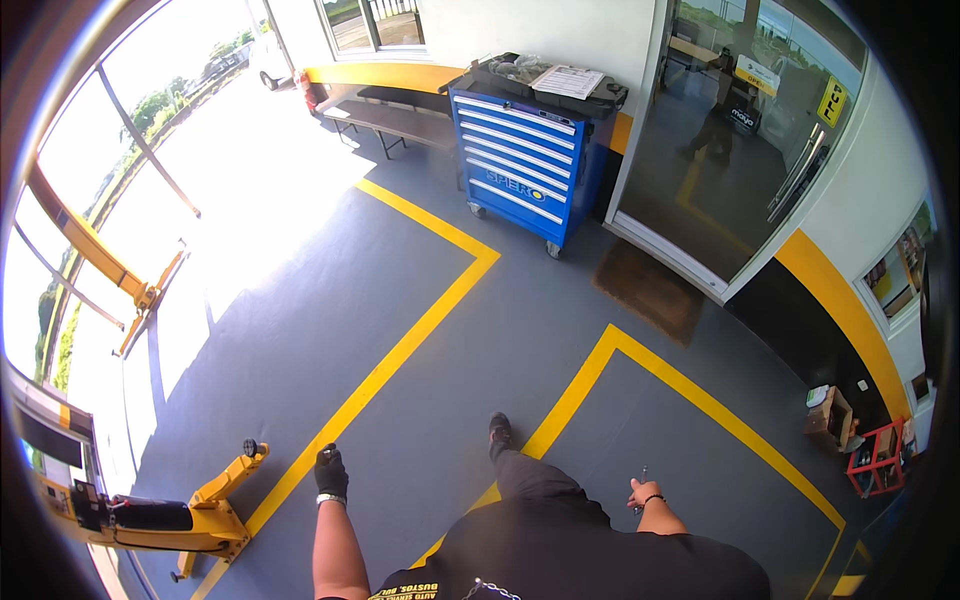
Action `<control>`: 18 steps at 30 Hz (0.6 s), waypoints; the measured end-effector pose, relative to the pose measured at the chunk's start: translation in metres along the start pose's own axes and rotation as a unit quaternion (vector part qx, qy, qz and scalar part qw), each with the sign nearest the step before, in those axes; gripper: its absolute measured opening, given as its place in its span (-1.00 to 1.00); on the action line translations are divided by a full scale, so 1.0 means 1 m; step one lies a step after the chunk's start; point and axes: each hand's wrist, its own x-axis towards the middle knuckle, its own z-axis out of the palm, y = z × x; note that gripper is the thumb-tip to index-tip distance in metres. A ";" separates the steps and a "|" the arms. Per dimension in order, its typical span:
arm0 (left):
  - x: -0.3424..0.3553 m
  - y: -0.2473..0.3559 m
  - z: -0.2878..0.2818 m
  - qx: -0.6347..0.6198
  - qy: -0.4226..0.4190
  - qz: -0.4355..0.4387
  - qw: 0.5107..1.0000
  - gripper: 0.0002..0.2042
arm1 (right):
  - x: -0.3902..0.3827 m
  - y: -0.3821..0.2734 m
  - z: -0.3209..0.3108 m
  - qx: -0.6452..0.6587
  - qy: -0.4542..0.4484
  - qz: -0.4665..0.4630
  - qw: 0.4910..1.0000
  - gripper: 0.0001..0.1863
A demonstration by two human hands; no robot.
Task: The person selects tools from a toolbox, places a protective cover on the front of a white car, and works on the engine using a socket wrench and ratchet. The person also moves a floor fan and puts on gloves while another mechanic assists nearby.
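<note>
Walking across the grey floor (300, 330) with yellow painted lines, the gloved left hand (330, 472) is curled narrow around something small, can't tell what. Bare right hand (643, 493) grips a thin metal tool (642, 478) near the yellow line's corner.

Open grey floor (420, 330); blue tool cabinet (525, 165) well ahead

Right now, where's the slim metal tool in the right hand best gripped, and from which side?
Its lower shaft, from below, as the right hand has it: the slim metal tool stands roughly upright and rod-like, so fingers wrap it, leaving the top end free. Tip too small to identify.
</note>
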 end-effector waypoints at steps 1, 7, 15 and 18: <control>0.026 0.011 0.019 0.039 0.010 0.051 0.998 -0.78 | 0.012 -0.057 0.007 0.019 0.019 -0.010 1.000 -0.47; 0.038 0.062 0.153 0.491 -0.155 0.097 0.852 -0.63 | 0.073 -0.374 0.014 0.243 0.030 -0.150 0.958 -0.74; 0.193 0.091 0.221 0.528 -0.089 -0.078 0.841 -0.64 | 0.070 -0.788 -0.018 0.340 -0.023 -0.344 0.875 -0.71; 0.283 0.144 0.272 0.487 -0.009 0.021 0.873 -0.64 | 0.088 -0.896 -0.024 0.489 -0.025 -0.363 0.793 -0.74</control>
